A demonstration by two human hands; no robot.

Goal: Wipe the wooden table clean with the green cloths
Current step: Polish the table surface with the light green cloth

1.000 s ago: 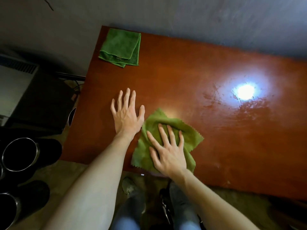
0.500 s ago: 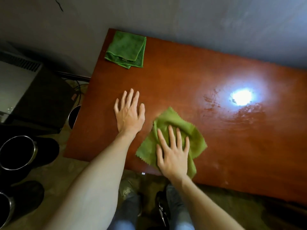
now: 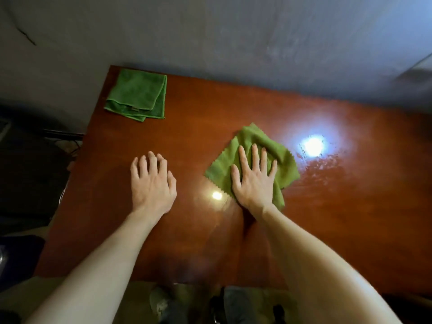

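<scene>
A light green cloth [image 3: 284, 169] lies spread on the reddish wooden table [image 3: 350, 218], near its middle. My right hand [image 3: 253, 181] presses flat on this cloth with straight, spread fingers. My left hand [image 3: 152, 183] rests on the bare wood to the left, fingertips bent down onto the surface, holding nothing. A second, darker green cloth [image 3: 136, 94] lies folded at the table's far left corner, untouched.
A bright light reflection [image 3: 312, 146] with wet-looking streaks shows just right of the cloth. A grey wall [image 3: 233, 43] runs behind the table. Dark objects stand on the floor to the left. My shoes [image 3: 161, 305] show below the near edge.
My right hand has pushed the light green cloth away from the near edge toward the table's middle. My left hand's fingers have bent from flat. The view has shifted forward over the table.
</scene>
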